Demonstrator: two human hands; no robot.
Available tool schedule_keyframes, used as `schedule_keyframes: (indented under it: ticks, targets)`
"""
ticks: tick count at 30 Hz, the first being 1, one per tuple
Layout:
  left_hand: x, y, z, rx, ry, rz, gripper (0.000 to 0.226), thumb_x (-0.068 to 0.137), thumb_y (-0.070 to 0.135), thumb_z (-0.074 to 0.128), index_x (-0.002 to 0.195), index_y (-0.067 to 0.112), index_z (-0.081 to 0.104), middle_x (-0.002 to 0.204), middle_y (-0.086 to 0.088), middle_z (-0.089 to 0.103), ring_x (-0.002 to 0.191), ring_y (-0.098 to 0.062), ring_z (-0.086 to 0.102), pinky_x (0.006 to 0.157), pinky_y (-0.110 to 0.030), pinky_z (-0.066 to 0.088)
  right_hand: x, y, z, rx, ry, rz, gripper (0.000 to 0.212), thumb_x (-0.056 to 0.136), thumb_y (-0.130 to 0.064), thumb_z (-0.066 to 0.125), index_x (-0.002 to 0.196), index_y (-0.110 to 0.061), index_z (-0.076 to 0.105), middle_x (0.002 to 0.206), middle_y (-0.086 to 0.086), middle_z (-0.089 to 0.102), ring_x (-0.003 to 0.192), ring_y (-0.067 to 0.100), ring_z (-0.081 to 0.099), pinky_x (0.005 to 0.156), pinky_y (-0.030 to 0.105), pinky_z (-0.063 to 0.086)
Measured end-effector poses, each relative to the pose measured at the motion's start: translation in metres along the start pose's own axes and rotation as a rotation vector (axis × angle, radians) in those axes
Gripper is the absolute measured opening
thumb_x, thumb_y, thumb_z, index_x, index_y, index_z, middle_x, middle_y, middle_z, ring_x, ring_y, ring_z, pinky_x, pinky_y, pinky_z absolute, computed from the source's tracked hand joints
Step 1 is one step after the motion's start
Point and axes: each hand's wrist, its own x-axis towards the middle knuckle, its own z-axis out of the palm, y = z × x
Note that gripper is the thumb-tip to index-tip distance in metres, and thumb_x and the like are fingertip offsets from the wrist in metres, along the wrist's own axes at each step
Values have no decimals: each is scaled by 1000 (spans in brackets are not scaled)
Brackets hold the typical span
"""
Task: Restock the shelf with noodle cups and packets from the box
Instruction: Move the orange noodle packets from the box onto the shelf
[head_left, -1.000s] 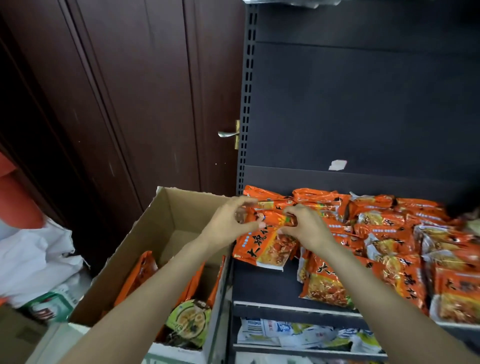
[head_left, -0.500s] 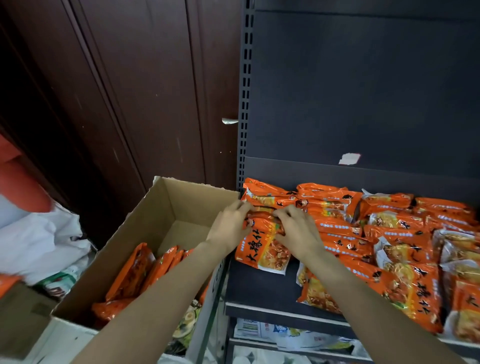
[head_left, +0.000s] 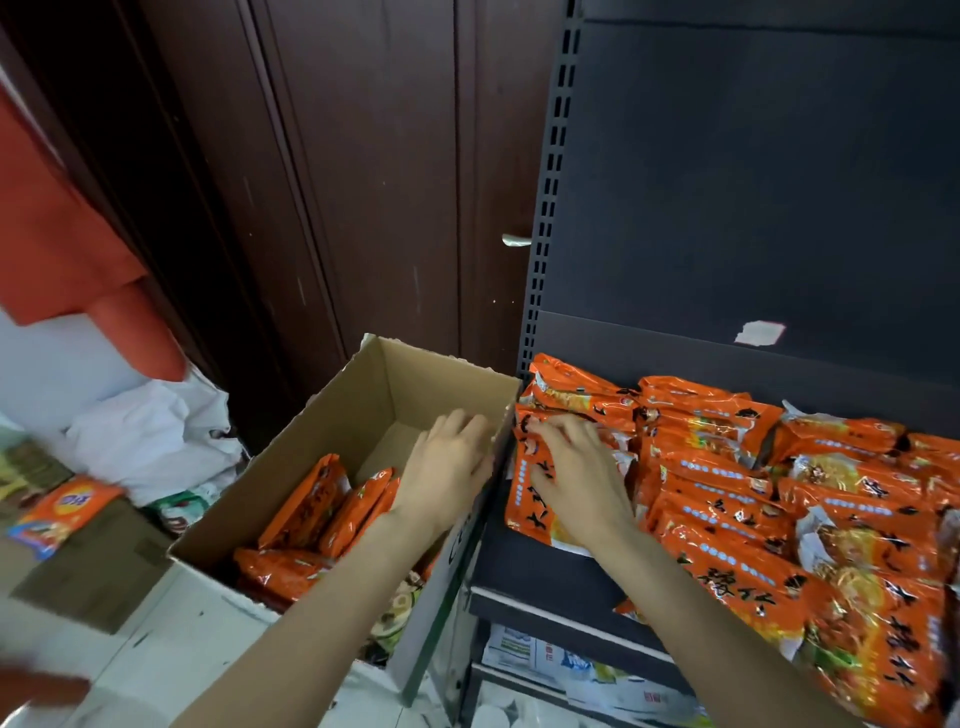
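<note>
An open cardboard box (head_left: 363, 384) stands left of the dark shelf (head_left: 550, 577) and holds several orange noodle packets (head_left: 306, 499). Round noodle cups (head_left: 400, 608) show at the box's near end, partly hidden by my forearm. Many orange packets (head_left: 727, 467) lie in rows on the shelf. My right hand (head_left: 576, 473) presses flat on the leftmost orange packet (head_left: 527, 499) on the shelf. My left hand (head_left: 447, 467) hovers over the box's right wall, fingers relaxed, holding nothing.
A dark wooden door with a metal handle (head_left: 514, 240) rises behind the box. White bags (head_left: 150, 431) and an orange packet (head_left: 57, 514) lie on the floor at left. A lower shelf (head_left: 597, 670) carries white and green packets. A red garment (head_left: 62, 249) hangs at far left.
Both hands held the packet at the shelf's left end. Now my left hand has let go and moved left over the box, while my right hand stays pressing on the packet.
</note>
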Motion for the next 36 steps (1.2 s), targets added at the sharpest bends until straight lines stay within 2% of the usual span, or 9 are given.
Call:
schedule_keyframes:
  ticks: [3,10,14,18,23,26,31,34,36]
  targets:
    - [-24,-38,-18,19,26,-70,35,90,19,51,126,21,49,122,0,50,112,-21,47,89,-34,43,11,-33,14,156,-53,-2,36,92,-20,54,127,-20,52,122,-2,48,118,15,43,89,24,39]
    - [-52,-176,-57,60,65,-309,36,88,16,55,124,13,56,118,-10,55,108,-33,51,89,-46,45,47,-119,81,257,-181,46,36,92,-22,54,128,-18,51,123,2,50,120,18,45,95,27,36]
    - [-49,-249,-63,-111,-163,-323,47,94,18,50,140,16,42,132,-11,52,119,-31,51,98,-39,41,70,-163,128,314,-260,222,42,90,-23,58,130,-15,49,128,9,49,120,25,48,99,30,35]
    - [-41,-283,-69,-279,-453,-261,50,95,26,52,143,31,36,124,-7,62,110,-24,60,93,-30,44,83,-182,164,303,-328,376,54,91,-31,57,139,-16,39,137,11,46,125,26,45,101,32,36]
    - [-45,-296,-73,-432,-487,-250,50,95,31,51,138,46,29,128,3,60,115,-18,58,101,-32,43,95,-191,194,361,-394,404,60,92,-30,57,145,-15,32,145,9,40,133,24,38,107,28,30]
    - [-47,-298,-73,-453,-469,-238,48,94,39,47,138,43,29,129,5,59,113,-17,59,89,-19,40,108,-196,214,380,-429,396,59,92,-28,57,145,-16,33,146,9,41,133,25,39,110,33,31]
    - [-45,-300,-70,-516,-497,-256,47,96,35,47,138,44,29,128,6,58,112,-19,58,101,-31,44,125,-199,247,394,-459,435,44,91,-15,58,134,-12,50,126,10,60,115,25,56,94,27,41]
    - [-44,-302,-69,-540,-496,-260,48,96,33,49,140,40,33,122,6,59,108,-15,58,100,-35,46,127,-195,253,364,-355,477,22,90,-3,52,104,-9,68,99,7,69,99,25,63,76,23,42]
    - [-42,-301,-67,-537,-494,-263,49,95,28,51,141,38,35,116,8,58,99,-12,59,96,-31,48,126,-193,246,368,-305,468,23,90,0,50,94,-11,70,90,5,69,92,23,64,71,22,39]
